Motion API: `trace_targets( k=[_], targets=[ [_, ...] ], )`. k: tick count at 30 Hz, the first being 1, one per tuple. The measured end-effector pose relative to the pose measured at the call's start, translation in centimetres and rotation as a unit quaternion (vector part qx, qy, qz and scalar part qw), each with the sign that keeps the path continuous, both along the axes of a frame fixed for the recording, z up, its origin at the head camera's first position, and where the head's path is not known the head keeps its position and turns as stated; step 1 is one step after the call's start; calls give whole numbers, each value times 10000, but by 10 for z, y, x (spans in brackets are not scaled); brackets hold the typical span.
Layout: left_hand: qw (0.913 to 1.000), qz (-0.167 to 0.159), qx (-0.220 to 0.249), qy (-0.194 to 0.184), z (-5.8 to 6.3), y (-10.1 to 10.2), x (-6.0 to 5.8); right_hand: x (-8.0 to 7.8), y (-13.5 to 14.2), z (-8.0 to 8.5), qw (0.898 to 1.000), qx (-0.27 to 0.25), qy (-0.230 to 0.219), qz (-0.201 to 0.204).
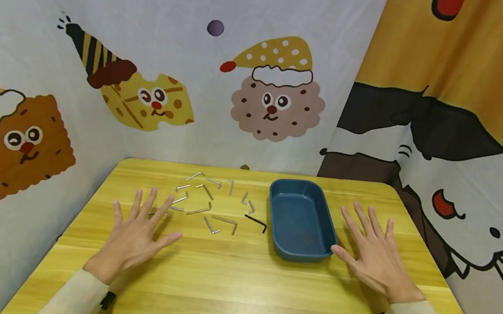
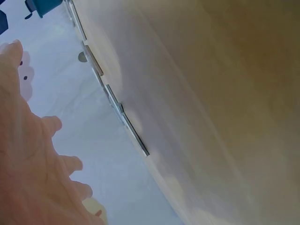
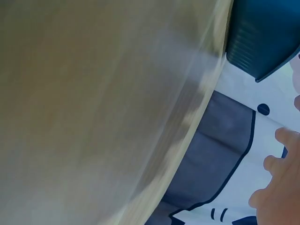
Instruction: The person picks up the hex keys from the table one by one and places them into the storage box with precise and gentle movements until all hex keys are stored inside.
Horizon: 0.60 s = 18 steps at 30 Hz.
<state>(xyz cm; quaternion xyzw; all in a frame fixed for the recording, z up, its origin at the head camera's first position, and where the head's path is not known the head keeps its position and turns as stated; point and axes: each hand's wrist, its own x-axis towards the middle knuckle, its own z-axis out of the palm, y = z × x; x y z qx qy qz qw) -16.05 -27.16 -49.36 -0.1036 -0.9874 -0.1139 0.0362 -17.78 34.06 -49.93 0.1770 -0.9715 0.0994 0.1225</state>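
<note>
Held left hand (image 1: 132, 236) and right hand (image 1: 377, 259) empty with fingers (image 1: 148, 206) spread wide; likely needed fingertip pinches on slim hex keys (image 1: 224, 220) beside blue tray (image 1: 302, 220).

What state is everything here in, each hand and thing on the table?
Left hand: open, fingers spread, holding nothing
Right hand: open, fingers spread, holding nothing
Blue tray: upright, open-topped, empty
Silvery L-shaped keys: loose, scattered on the table
Black L-shaped key: loose, lying beside the tray

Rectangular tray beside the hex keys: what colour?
Rectangular tray: dark teal-blue, clearest in the head view.
</note>
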Motion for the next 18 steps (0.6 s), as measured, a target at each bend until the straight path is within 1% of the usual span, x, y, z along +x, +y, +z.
trace_targets(
  k=[5,8,18],
  targets=[
    [10000,-4,28,-69,-1,-1,1,-3,-4,-1,10000,-39,8,62],
    [10000,-29,48,-33,-1,-1,1,-5,-7,0,10000,-25,10,77],
    [9999,-71,-126,28,8,2,0,-13,-17,6,9997,-78,-179,114]
  ],
)
